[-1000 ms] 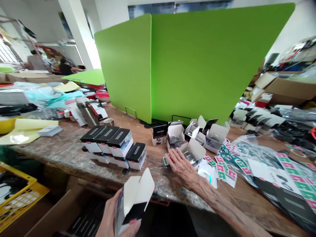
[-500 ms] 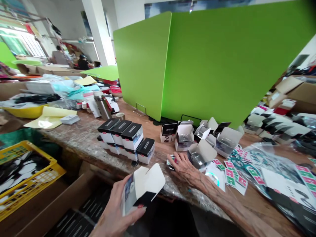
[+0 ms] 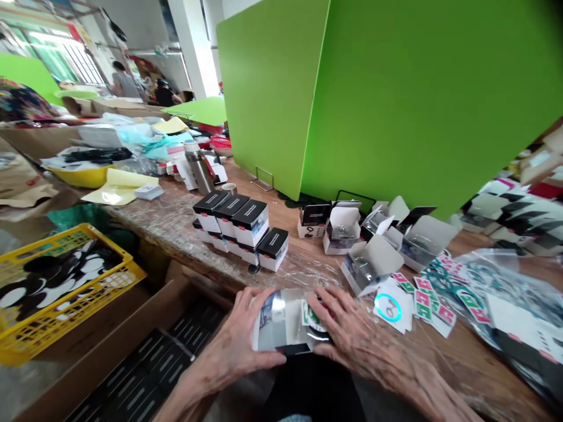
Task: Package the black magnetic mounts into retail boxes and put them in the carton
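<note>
A tall green board [image 3: 409, 111] rises at the back of the wooden table [image 3: 303, 271], whose near edge looks slick with clear film. On it stands a cluster of open boxes [image 3: 372, 266] to the right, and a stack of closed boxes [image 3: 251, 223] to the left. The right hand [image 3: 352, 325] and left hand [image 3: 246, 337] meet just in front of that edge. Between them is the box [image 3: 269, 328], tilted, its open end toward the right hand. The left grip is clamped on it, fingers on the far side and thumb on the near one. It looks like thin printed card: light, stiff along its folded edges, but easy to dent across a flat wall. Holding it by two opposite walls near the closed end, with modest pressure, should suit it and leave the mouth square. The right grip is closed on a shiny plastic pack [image 3: 315, 335] at that mouth; how far inside it sits, I cannot tell. The pack is probably light, smooth and a little slippery, so its outer rim seems the surest hold. Smallest is a green-and-white label [image 3: 306, 314] beside the right fingers, likely flimsy.
</note>
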`<state>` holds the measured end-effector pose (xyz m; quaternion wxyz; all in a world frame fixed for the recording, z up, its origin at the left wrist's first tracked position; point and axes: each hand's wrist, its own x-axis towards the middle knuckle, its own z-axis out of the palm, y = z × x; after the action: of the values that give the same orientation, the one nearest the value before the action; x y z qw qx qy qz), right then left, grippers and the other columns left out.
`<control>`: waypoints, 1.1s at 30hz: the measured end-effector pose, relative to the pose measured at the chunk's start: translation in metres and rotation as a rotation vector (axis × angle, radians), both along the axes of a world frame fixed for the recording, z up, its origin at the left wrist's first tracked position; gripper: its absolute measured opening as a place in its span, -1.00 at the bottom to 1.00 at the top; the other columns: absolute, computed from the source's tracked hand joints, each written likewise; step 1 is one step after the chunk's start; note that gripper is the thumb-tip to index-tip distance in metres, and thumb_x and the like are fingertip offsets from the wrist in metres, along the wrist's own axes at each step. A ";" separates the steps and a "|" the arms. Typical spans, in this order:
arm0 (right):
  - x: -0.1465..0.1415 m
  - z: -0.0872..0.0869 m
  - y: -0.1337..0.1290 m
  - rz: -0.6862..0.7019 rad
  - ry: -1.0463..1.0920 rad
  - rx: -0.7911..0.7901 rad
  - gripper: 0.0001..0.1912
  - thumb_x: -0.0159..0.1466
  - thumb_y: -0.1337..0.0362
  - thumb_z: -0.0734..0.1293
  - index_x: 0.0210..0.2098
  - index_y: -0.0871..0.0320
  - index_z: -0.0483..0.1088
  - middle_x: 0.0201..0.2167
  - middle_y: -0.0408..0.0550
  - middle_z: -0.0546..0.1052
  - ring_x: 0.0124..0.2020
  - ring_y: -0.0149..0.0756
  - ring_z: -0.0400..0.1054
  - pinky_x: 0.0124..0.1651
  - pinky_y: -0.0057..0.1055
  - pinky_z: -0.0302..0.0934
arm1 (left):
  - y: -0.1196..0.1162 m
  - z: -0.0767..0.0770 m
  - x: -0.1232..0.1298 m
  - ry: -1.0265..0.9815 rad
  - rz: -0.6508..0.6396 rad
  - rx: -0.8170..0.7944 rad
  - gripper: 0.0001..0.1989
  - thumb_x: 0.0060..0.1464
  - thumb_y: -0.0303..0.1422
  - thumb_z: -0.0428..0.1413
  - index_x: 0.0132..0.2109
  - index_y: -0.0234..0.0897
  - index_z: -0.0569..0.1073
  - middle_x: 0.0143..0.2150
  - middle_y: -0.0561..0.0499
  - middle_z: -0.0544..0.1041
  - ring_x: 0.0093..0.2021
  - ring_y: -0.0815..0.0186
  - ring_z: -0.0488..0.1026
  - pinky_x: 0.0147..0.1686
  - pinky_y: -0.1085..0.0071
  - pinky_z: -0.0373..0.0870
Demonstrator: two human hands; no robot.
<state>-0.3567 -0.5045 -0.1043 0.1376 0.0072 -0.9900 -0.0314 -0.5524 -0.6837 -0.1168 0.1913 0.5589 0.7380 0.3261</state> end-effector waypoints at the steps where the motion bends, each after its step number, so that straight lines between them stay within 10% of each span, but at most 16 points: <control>1: 0.001 -0.003 -0.001 0.023 -0.005 0.001 -0.20 0.25 -0.02 0.30 0.29 0.37 0.05 0.22 0.29 0.23 0.23 0.14 0.09 0.16 0.03 0.24 | 0.001 0.003 0.000 0.003 -0.017 -0.013 -0.07 -0.19 -0.12 0.32 0.29 -0.02 0.07 0.11 -0.07 0.15 0.15 0.06 0.19 0.16 0.04 0.26; 15: -0.002 -0.021 -0.019 -0.036 0.109 -0.378 -0.44 0.36 0.06 0.14 0.22 0.28 0.07 0.30 0.24 -0.04 0.32 0.06 -0.10 0.23 -0.02 0.15 | 0.027 0.004 0.021 0.131 -0.013 0.066 -0.14 -0.24 -0.25 0.34 0.20 -0.13 0.12 0.04 -0.07 0.14 0.08 0.07 0.14 0.12 0.05 0.25; 21: 0.004 -0.013 -0.022 -0.473 0.468 -0.405 -0.65 0.40 0.29 0.07 0.15 0.14 0.13 0.05 0.11 0.33 0.12 -0.13 0.23 0.19 -0.01 0.15 | 0.047 -0.005 0.035 -0.015 0.126 0.177 -0.15 -0.22 -0.32 0.32 0.20 -0.11 0.10 0.06 -0.07 0.14 0.10 0.10 0.17 0.14 0.07 0.24; 27: -0.020 -0.002 -0.023 -0.282 0.397 -0.206 -0.71 0.35 0.41 0.12 0.05 0.17 0.27 -0.09 0.01 0.49 0.00 -0.21 0.35 0.35 0.14 -0.24 | 0.093 -0.037 0.058 -0.182 0.364 0.520 -0.26 -0.15 -0.32 0.24 0.16 -0.21 0.08 0.06 -0.14 0.24 0.06 0.13 0.30 0.07 0.12 0.31; 33: -0.018 -0.011 -0.005 -0.213 0.490 -0.091 -0.63 0.29 0.49 0.14 0.08 0.19 0.23 0.01 0.12 0.40 0.12 -0.12 0.24 0.22 0.04 0.12 | 0.105 -0.056 0.058 -0.232 0.485 0.409 -0.18 -0.25 -0.19 0.31 0.13 -0.26 0.11 0.01 -0.14 0.30 0.04 0.04 0.34 -0.02 0.03 0.37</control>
<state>-0.3747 -0.5099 -0.1153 0.3694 -0.1108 -0.9227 -0.0021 -0.4947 -0.5792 -0.1732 0.0749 0.3532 0.7419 0.5650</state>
